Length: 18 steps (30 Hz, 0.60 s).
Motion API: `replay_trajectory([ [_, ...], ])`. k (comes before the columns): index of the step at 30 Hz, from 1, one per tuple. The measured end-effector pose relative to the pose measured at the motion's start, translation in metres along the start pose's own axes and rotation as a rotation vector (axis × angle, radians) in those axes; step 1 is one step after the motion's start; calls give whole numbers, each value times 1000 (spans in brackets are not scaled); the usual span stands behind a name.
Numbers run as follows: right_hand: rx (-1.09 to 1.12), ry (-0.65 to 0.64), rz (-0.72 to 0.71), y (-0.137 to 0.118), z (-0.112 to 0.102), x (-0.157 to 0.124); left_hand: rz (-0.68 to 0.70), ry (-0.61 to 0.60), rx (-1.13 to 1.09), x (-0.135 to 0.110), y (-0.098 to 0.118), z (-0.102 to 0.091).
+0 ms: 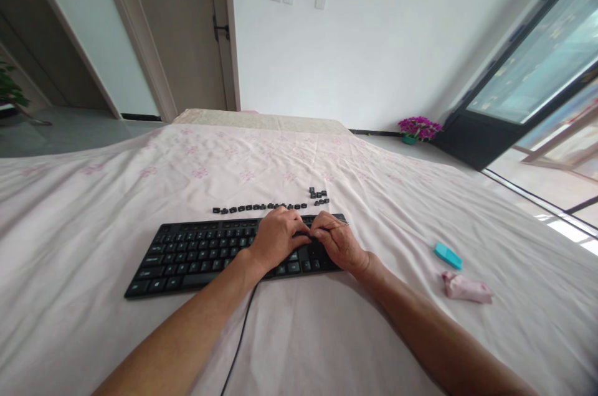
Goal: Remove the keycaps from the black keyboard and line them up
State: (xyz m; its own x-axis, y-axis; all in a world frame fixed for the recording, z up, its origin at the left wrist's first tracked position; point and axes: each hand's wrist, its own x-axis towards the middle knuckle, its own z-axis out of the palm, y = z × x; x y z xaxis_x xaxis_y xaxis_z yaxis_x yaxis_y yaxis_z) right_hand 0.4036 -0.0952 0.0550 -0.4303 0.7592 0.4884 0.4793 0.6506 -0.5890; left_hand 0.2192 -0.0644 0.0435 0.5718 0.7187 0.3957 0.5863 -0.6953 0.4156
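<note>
In the head view, the left hand (pixel 279 234) and right hand (pixel 338 240) meet over the right part of the keyboard (pixel 196 256), fingertips drawn narrow; whether they pinch anything cannot be told. Loose keycaps (pixel 248 207) lie in a row just beyond the left hand. Good handling here probably means steadying the keyboard, moving each piece straight and evenly, and keeping the knuckles off that row.
</note>
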Motion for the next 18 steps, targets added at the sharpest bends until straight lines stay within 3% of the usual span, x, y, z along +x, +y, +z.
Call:
replay_trajectory([
  [5,15,120,-3,0,0,-3,-34,11,-57,1,1,0],
  [11,4,131,9,-2,0,-6,-132,30,-193,3,2,-1],
  [18,-251,-22,-274,-3,1,-10,-312,38,-456,5,-5,-2],
])
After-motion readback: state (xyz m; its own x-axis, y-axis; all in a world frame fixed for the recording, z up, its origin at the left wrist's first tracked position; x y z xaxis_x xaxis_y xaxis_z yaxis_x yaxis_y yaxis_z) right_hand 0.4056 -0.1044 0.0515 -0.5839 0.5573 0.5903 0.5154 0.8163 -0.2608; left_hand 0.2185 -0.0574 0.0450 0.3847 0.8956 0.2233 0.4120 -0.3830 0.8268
